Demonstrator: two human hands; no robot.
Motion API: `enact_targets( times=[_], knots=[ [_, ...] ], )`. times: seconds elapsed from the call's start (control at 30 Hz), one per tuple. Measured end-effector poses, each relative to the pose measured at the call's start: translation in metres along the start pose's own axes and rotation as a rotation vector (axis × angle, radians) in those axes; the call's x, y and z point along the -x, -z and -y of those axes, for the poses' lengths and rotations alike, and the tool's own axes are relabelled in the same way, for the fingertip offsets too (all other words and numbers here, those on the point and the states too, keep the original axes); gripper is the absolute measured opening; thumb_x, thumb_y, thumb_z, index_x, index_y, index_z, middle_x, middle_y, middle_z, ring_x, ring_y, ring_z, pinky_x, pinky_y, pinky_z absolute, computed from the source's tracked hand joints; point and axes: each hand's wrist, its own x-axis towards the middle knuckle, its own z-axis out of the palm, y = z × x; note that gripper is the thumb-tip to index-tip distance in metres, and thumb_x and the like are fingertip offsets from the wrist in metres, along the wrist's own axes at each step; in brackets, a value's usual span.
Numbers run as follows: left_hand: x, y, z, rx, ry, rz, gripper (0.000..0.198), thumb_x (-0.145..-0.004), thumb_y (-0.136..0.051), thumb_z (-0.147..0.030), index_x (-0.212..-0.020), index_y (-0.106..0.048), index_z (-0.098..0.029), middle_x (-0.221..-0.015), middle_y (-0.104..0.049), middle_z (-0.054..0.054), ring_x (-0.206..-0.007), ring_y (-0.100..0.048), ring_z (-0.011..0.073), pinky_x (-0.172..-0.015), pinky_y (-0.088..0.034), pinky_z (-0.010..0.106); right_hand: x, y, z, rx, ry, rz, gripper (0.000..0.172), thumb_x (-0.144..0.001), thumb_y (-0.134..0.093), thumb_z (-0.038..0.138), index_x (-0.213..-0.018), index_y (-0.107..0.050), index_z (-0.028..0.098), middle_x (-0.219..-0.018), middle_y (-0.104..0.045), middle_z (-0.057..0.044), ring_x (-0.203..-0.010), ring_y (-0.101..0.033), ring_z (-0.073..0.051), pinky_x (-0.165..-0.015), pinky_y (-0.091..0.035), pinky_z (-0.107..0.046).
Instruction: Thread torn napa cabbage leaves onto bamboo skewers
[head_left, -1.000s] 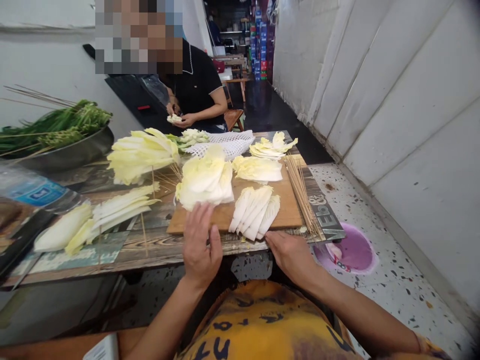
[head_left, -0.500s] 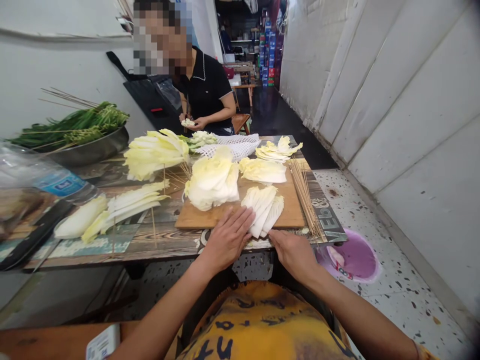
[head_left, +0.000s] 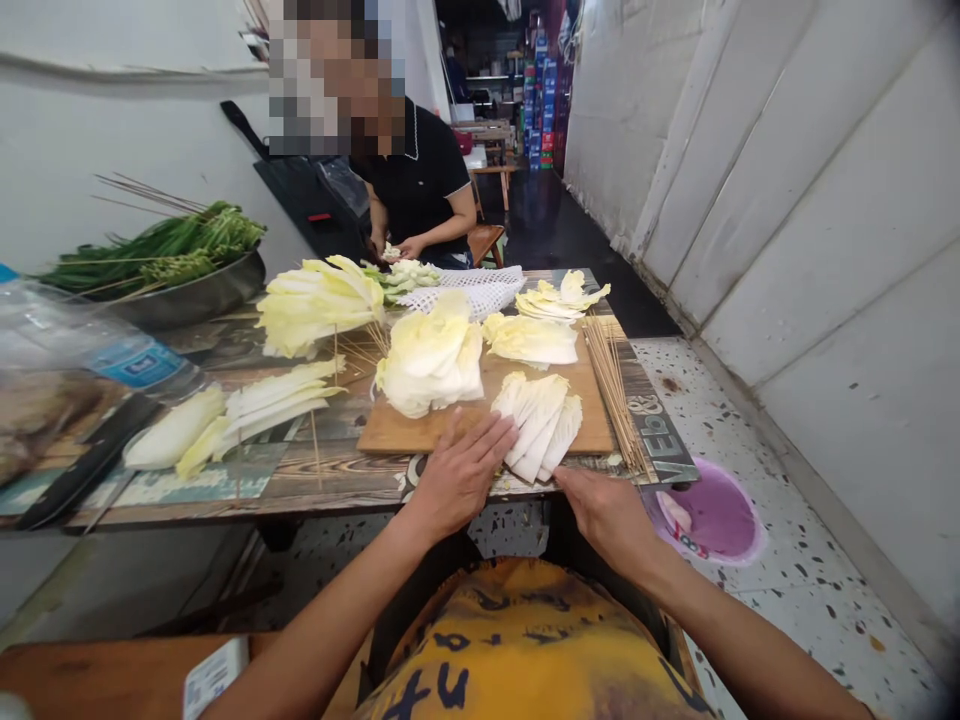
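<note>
So this person's got both hands down at the front of a wooden cutting board [head_left: 592,425], and they're apart, one on each side of a neat stack of pale napa cabbage leaves [head_left: 536,425]. That stack sits at the board's near edge. The left hand [head_left: 461,475] is open and flat-ish, with its fingertips [head_left: 506,432] against the stack's left side. The right hand [head_left: 604,515] is open too, low by the stack's bottom corner, and neither one is clamped on anything.

Farther up the board there's a big heap of cabbage leaves [head_left: 431,362] and a smaller pile [head_left: 529,340], with a bundle of bamboo skewers [head_left: 611,395] along the right edge. Skewered leaves [head_left: 319,305] sit on the table to the left, next to a steel bowl [head_left: 195,295] of long greens. Across the table, a co-worker in a black polo [head_left: 424,190] has a small piece of cabbage in their hands [head_left: 397,250]. A purple basin [head_left: 709,515] sits on the speckled floor.
</note>
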Motion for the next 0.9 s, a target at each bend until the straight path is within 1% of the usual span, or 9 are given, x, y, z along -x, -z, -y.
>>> enact_targets(
  times=[0.1, 0.17, 0.2, 0.3, 0.33, 0.37, 0.5, 0.67, 0.9],
  knots=[
    [0.000, 0.000, 0.000, 0.014, -0.003, 0.008, 0.050, -0.091, -0.033, -0.014, -0.140, -0.033, -0.022, -0.139, -0.046, 0.005, -0.135, -0.033, 0.0194, -0.114, -0.004, 0.052, 0.002, 0.001, -0.002, 0.012, -0.002, -0.004, 0.027, -0.093, -0.037, 0.016, -0.097, -0.063, 0.019, -0.079, -0.068, -0.005, -0.072, -0.062, -0.015, -0.064, -0.039, -0.022],
    [0.002, 0.001, 0.001, 0.042, 0.003, -0.036, 0.050, -0.092, -0.032, -0.015, -0.141, -0.030, -0.023, -0.140, -0.046, 0.005, -0.135, -0.031, 0.0207, -0.114, -0.007, 0.054, 0.003, 0.001, -0.003, 0.014, -0.002, -0.004, 0.027, -0.093, -0.037, 0.016, -0.097, -0.064, 0.019, -0.079, -0.068, -0.005, -0.073, -0.062, -0.015, -0.064, -0.040, -0.021],
    [0.004, 0.002, 0.002, 0.063, 0.039, -0.108, 0.050, -0.093, -0.032, -0.016, -0.142, -0.028, -0.022, -0.140, -0.045, 0.006, -0.136, -0.031, 0.0211, -0.114, -0.011, 0.053, 0.003, 0.001, -0.003, 0.014, -0.005, -0.006, 0.027, -0.093, -0.037, 0.016, -0.098, -0.064, 0.019, -0.079, -0.068, -0.005, -0.074, -0.062, -0.015, -0.064, -0.040, -0.021],
    [0.008, 0.005, 0.005, 0.105, 0.261, -0.453, 0.052, -0.091, -0.036, -0.014, -0.142, -0.027, -0.020, -0.140, -0.045, 0.011, -0.134, -0.033, 0.0214, -0.111, -0.025, 0.050, 0.002, -0.001, -0.003, 0.010, -0.019, -0.012, 0.028, -0.093, -0.037, 0.017, -0.101, -0.064, 0.020, -0.081, -0.069, -0.006, -0.075, -0.063, -0.015, -0.065, -0.040, -0.021],
    [0.009, 0.006, 0.005, 0.101, 0.299, -0.528, 0.052, -0.091, -0.038, -0.013, -0.141, -0.029, -0.020, -0.137, -0.047, 0.012, -0.133, -0.036, 0.0212, -0.110, -0.029, 0.049, 0.002, -0.001, -0.003, 0.008, -0.021, -0.013, 0.028, -0.093, -0.037, 0.017, -0.101, -0.064, 0.020, -0.081, -0.069, -0.006, -0.076, -0.063, -0.015, -0.066, -0.040, -0.022],
    [0.010, 0.006, 0.006, 0.087, 0.288, -0.548, 0.050, -0.090, -0.041, -0.012, -0.139, -0.034, -0.021, -0.134, -0.051, 0.011, -0.131, -0.038, 0.0210, -0.109, -0.030, 0.048, 0.002, -0.002, -0.003, 0.005, -0.022, -0.013, 0.028, -0.094, -0.037, 0.017, -0.101, -0.064, 0.020, -0.082, -0.069, -0.006, -0.076, -0.063, -0.015, -0.066, -0.040, -0.022],
    [0.007, 0.005, 0.009, 0.021, 0.096, -0.380, 0.033, -0.087, -0.050, -0.014, -0.118, -0.055, -0.025, -0.123, -0.061, 0.007, -0.127, -0.044, 0.0216, -0.108, -0.029, 0.050, 0.000, -0.003, -0.001, -0.005, -0.026, -0.013, 0.027, -0.094, -0.037, 0.019, -0.100, -0.064, 0.020, -0.082, -0.069, -0.006, -0.076, -0.063, -0.015, -0.067, -0.041, -0.021],
    [0.002, 0.006, 0.017, -0.025, 0.048, -0.216, 0.028, -0.088, -0.049, -0.016, -0.113, -0.060, -0.024, -0.129, -0.057, 0.006, -0.130, -0.040, 0.0227, -0.108, -0.026, 0.051, -0.001, -0.001, -0.001, -0.015, -0.036, -0.012, 0.027, -0.095, -0.037, 0.021, -0.096, -0.064, 0.020, -0.083, -0.069, -0.005, -0.077, -0.063, -0.015, -0.067, -0.040, -0.021],
    [0.000, 0.005, 0.014, 0.027, 0.035, -0.191, 0.027, -0.088, -0.051, -0.021, -0.114, -0.060, -0.023, -0.126, -0.059, 0.007, -0.130, -0.040, 0.0231, -0.111, -0.019, 0.052, -0.005, 0.002, -0.001, -0.023, -0.041, -0.006, 0.029, -0.095, -0.036, 0.022, -0.092, -0.065, 0.020, -0.079, -0.069, -0.005, -0.074, -0.062, -0.015, -0.064, -0.038, -0.021]
  ],
)
